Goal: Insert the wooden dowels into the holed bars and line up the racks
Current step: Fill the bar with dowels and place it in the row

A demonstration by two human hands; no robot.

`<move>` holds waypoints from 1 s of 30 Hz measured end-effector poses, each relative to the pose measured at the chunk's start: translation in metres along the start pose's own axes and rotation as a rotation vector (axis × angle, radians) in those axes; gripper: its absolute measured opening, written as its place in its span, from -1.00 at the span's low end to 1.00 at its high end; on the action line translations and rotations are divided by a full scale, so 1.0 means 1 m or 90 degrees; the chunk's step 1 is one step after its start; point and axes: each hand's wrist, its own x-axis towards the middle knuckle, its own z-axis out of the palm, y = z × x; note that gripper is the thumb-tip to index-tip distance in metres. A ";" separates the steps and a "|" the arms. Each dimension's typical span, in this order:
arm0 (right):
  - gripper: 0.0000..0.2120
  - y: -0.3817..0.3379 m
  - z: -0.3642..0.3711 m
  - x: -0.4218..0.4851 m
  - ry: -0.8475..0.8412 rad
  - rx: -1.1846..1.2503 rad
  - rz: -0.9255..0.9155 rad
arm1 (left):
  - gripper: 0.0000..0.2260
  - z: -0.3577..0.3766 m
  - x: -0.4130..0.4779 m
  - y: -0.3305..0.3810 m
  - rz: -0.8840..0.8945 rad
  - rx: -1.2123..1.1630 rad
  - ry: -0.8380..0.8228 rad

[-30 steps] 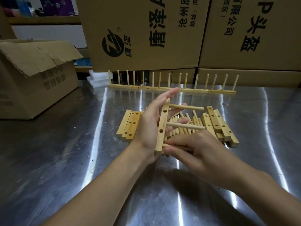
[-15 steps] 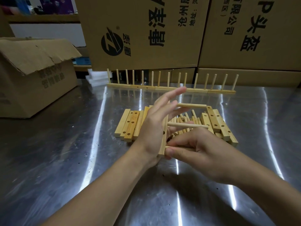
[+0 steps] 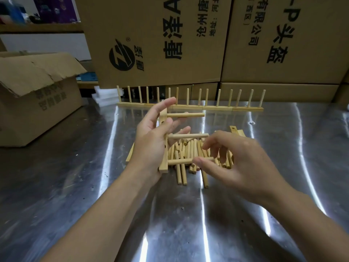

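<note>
Since a second ago your right grip (image 3: pixel 239 163) has come off its pinch on the lowest dowel (image 3: pixel 181 161). The fingers are loose and spread now, and only the thumb (image 3: pixel 200 162) is still at the dowel's free end. That dowel sits in the bar (image 3: pixel 164 165) alongside the two above it, all three poking out to the right.

Your left grip (image 3: pixel 151 146) is wrapped around the bar and holds it roughly upright above the tabletop (image 3: pixel 75 186), over the loose dowel pile (image 3: pixel 190 150).

So I'd say you're right at the end of the inserting step for this bar. The finished racks (image 3: pixel 188 107) in the row at the back look like three dowels each, so this one is probably full, though I can't tell how deep that last dowel went. Maybe give it a push first.

Next move is likely to carry it to the back and set it down at one end of the row. Turn it so the dowels point up, butt it up against the end bar, and keep it in line.
</note>
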 end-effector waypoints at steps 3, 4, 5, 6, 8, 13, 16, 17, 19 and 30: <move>-0.83 -0.005 -0.001 -0.003 0.000 -0.048 0.008 | -0.59 0.002 -0.002 -0.002 0.005 0.036 0.016; -0.85 -0.008 0.000 -0.003 -0.008 -0.080 -0.003 | -0.59 0.002 -0.003 -0.003 0.006 0.044 0.021; -0.83 -0.012 0.002 -0.004 -0.028 -0.118 -0.019 | -0.58 0.003 -0.003 -0.003 0.007 0.052 0.026; -0.81 -0.016 0.007 -0.005 -0.055 -0.150 -0.038 | -0.58 0.003 -0.003 -0.003 0.007 0.057 0.033; -0.84 -0.023 0.021 -0.008 -0.117 -0.198 -0.065 | -0.58 0.005 -0.004 -0.002 0.010 0.055 0.052; -0.64 -0.027 0.047 -0.011 -0.123 -0.237 -0.037 | -0.54 0.013 -0.009 -0.006 0.020 0.083 0.066; -0.55 -0.024 0.049 -0.012 -0.106 -0.256 -0.010 | -0.60 0.019 -0.015 -0.013 0.014 0.101 0.073; -0.57 -0.024 0.051 -0.013 -0.109 -0.258 -0.007 | -0.63 0.019 -0.017 -0.014 0.012 0.098 0.076; -0.64 -0.022 0.053 -0.015 -0.109 -0.248 0.000 | -0.67 0.021 -0.018 -0.016 0.017 0.091 0.066; -0.74 -0.015 0.043 -0.016 -0.119 -0.211 -0.049 | -0.61 0.036 -0.025 -0.008 0.092 0.187 -0.053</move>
